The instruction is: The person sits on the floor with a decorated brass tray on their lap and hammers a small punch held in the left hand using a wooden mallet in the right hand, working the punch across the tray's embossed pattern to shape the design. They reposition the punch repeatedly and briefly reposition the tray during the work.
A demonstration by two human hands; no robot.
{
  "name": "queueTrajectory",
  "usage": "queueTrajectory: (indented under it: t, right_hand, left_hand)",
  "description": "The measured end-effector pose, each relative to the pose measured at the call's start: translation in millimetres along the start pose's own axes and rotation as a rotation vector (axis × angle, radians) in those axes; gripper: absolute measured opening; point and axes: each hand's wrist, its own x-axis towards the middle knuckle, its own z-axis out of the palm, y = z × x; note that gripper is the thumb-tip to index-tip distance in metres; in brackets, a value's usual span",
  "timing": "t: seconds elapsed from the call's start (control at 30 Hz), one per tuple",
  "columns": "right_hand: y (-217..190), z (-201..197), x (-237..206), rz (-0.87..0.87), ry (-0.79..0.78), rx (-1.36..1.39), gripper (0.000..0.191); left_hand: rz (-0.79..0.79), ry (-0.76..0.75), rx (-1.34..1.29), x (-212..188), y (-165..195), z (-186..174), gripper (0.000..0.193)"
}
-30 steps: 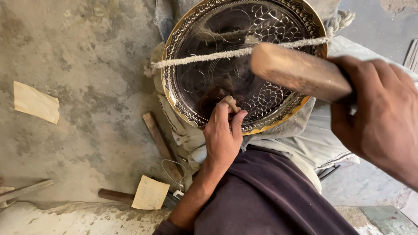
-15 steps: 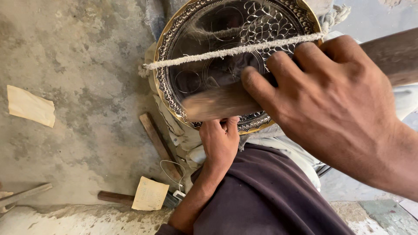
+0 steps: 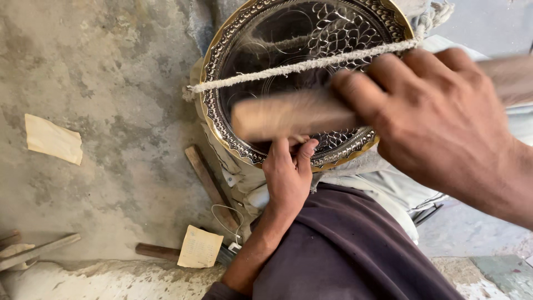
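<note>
Mallet head now lower than half second ago, blurred, just above left hand. Right hand wrapped around wooden mallet handle. Left hand fingers pinched on small tool, mostly hidden, at lower rim of engraved brass tray. Tray rests on cloth padding, rope stretched across it. Paper scrap on concrete floor.

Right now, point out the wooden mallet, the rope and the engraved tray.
wooden mallet (image 3: 283, 115), head view, blurred head.
rope (image 3: 288, 66), head view, middle stretch.
engraved tray (image 3: 222, 53), head view, left rim.
</note>
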Motion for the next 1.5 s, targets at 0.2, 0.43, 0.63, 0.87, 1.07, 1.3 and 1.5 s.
queueTrajectory:
  t: [0.2, 0.43, 0.63, 0.87, 1.07, 1.3, 1.5]
  right_hand:
    - [17.6, 27.0, -35.8, 0.267, -0.195, 0.182, 0.046]
    - [-0.3, 81.9, -102.5, 0.667, -0.363, 0.563, 0.044]
    - [-40.7, 104.7, -140.2, 0.868, -0.049, 0.823, 0.054]
    - [-39.0, 103.0, -168.5, 0.931, -0.139, 1.65, 0.054]
    - [-33.8, 119.6, -168.9, 0.464, 0.247, 2.798, 0.065]
    - [-25.6, 110.1, -122.4, 0.305, 0.253, 2.808, 0.052]
    - [-20.0, 105.7, -127.9, 0.517, 0.267, 2.579, 0.053]
  left_hand:
    - [0.16, -0.225, 0.109, 28.6, 6.5, -8.7, 0.029]
    - [0.175, -0.591, 0.184, 56.6, 19.7, -10.0, 0.027]
    - [0.22, -0.798, 0.235, 66.7, 33.9, -9.1, 0.032]
    - [0.177, -0.808, -0.277, 55.3, 59.0, -1.6, 0.019]
    - [0.198, -0.808, -0.492, 37.1, 84.4, 19.1, 0.02]
    - [0.013, -0.592, -0.353, 34.9, 78.7, -2.1, 0.017]
    - [-0.122, -0.282, -0.339, 34.9, 57.7, -9.0, 0.022]
